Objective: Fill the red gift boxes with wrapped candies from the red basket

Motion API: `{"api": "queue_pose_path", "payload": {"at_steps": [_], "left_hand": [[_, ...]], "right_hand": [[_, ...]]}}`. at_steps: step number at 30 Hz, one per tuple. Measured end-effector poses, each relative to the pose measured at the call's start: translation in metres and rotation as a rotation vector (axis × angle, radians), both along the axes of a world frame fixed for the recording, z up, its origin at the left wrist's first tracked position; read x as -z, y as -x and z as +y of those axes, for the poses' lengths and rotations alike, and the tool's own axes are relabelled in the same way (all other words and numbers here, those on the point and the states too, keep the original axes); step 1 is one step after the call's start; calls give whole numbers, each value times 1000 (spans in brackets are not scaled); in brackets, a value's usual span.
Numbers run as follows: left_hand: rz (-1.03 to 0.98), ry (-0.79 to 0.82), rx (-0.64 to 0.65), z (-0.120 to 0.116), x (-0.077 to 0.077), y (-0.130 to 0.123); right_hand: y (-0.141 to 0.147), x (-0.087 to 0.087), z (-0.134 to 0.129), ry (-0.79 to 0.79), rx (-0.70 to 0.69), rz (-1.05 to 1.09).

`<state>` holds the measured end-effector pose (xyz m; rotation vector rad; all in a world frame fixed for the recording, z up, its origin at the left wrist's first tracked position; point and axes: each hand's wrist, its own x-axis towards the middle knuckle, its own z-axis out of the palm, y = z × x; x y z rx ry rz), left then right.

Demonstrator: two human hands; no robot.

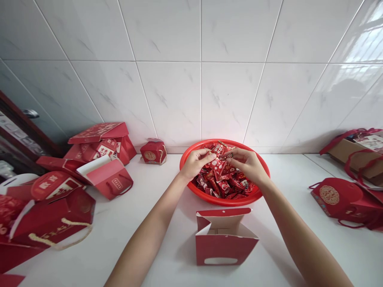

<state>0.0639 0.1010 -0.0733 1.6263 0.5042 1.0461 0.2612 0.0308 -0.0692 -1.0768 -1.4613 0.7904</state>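
Both hands are over a red plastic basket [185, 184] heaped with red wrapped candies [227, 185]. My left hand [196, 162] is closed, its thumb pressed on a red candy packet [219, 164] with white print. My right hand [247, 162] is a little to the right, its thumb and fingertips pinched together; what lies between them is too small to make out. In front of the basket, between my forearms, stands a red cardboard box [226, 249] with its top flaps open and a white oval on its near face.
On the left are several red gift boxes [104, 135], some with rope handles. A small red box [153, 151] sits by the tiled wall [170, 99]. At right lie a red box with a gold emblem [338, 199] and a brown carton [350, 153] with red ribbons.
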Motion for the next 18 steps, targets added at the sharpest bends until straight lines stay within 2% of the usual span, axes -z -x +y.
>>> {"api": "queue_pose_path", "payload": {"at_steps": [9, 13, 18], "left_hand": [[72, 59, 81, 1, 4, 1], [91, 46, 67, 1, 5, 1], [83, 51, 65, 1, 3, 1]], "right_hand": [[-2, 2, 0, 68, 201, 175], [-2, 2, 0, 54, 191, 218], [-4, 0, -1, 138, 148, 248]]}}
